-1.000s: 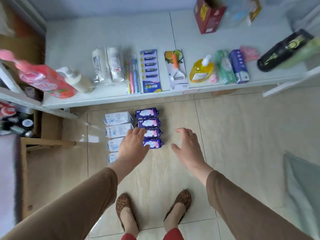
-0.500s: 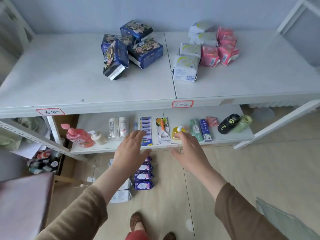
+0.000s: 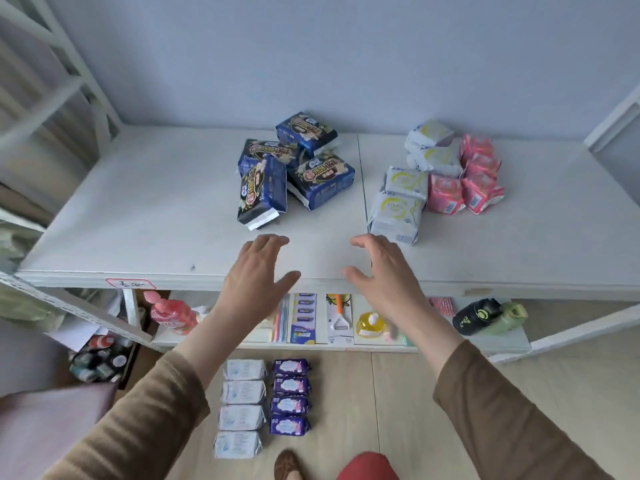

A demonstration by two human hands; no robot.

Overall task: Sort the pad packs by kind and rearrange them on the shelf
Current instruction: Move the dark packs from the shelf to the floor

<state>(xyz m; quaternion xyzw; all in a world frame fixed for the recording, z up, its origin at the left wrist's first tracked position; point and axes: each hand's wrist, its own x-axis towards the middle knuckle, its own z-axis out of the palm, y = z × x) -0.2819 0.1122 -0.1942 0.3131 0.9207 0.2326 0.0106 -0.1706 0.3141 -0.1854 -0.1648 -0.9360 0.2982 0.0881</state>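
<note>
On the white upper shelf (image 3: pixel 145 216) lie several dark blue pad packs (image 3: pixel 294 168) in a loose heap at the middle. To their right sit several pale grey-and-yellow packs (image 3: pixel 403 195) and several pink packs (image 3: pixel 467 181). On the floor below, a column of white packs (image 3: pixel 242 407) lies beside a column of purple packs (image 3: pixel 290 396). My left hand (image 3: pixel 256 282) and my right hand (image 3: pixel 381 271) hover open over the shelf's front edge, just in front of the blue heap, holding nothing.
The lower shelf (image 3: pixel 509 341) carries a pink pump bottle (image 3: pixel 173 315), toothbrushes, razor cards, a yellow bottle (image 3: pixel 370 323) and a black and a green bottle (image 3: pixel 485 317). A white metal frame (image 3: pixel 69 84) stands at the left. A box of small bottles (image 3: pixel 100 362) sits low left.
My view has tilted up from the floor packs to the upper shelf. Both hands rose, empty, from above the floor rows to the upper shelf's front edge.
</note>
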